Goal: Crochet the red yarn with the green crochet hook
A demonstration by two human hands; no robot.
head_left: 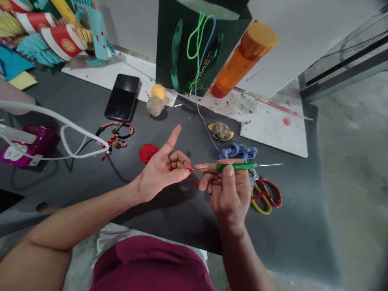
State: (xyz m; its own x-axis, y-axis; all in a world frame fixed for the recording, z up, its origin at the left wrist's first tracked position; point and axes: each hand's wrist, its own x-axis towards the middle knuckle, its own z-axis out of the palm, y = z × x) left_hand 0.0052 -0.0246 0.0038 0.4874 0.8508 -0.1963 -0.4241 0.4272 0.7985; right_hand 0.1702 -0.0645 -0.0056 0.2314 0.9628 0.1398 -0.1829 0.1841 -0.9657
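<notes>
Right hand [228, 192] grips green crochet hook [236, 166]; left hand [160, 171], half open, holds red thread [192, 182].

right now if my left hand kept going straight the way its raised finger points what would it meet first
Probably the blue cord trailing from the dark green paper bag, ahead of your left hand. Depth is unclear, so the hand might pass above the cord and reach the bag first.
</notes>
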